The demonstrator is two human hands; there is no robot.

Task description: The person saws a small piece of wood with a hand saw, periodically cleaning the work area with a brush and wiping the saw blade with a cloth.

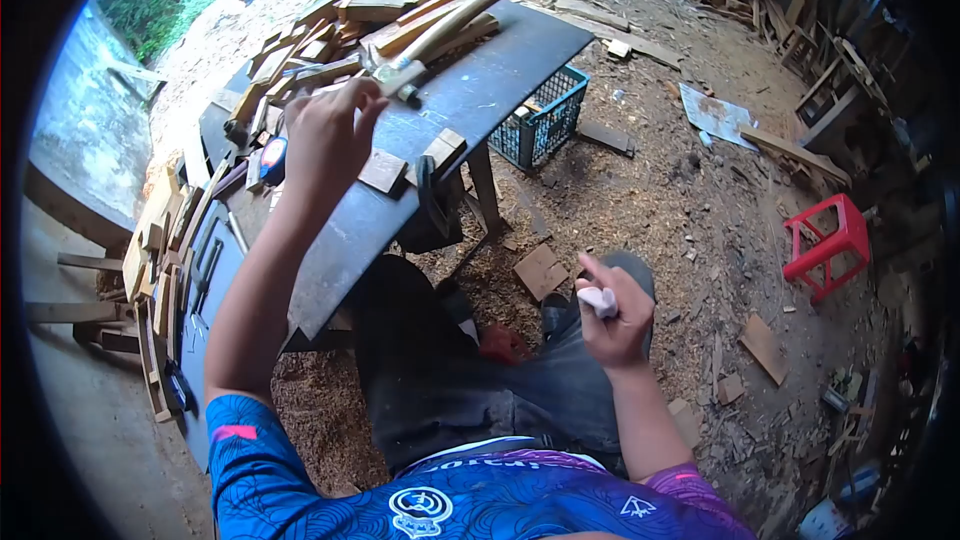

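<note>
My left hand (335, 135) is raised over the dark work table (530, 35), its fingers pinched together. A small pale strip shows at its fingertips, but I cannot make out what it is. Just beyond those fingertips lies a hammer (455, 25) with a long wooden handle, its head partly hidden. My right hand (618, 318) is above my right knee, curled around a small white, crumpled-looking thing (600, 301), with the index finger pointing out. Wood blocks (382, 171) and a clamp-like dark metal part (430, 190) sit at the table's near edge.
Wood offcuts (375, 2) are piled across the table's far side, with a blue tape measure (273, 155) at the left. A green plastic crate (540, 120) stands beyond the table. A red stool (828, 245) is at right. Sawdust and scraps cover the ground.
</note>
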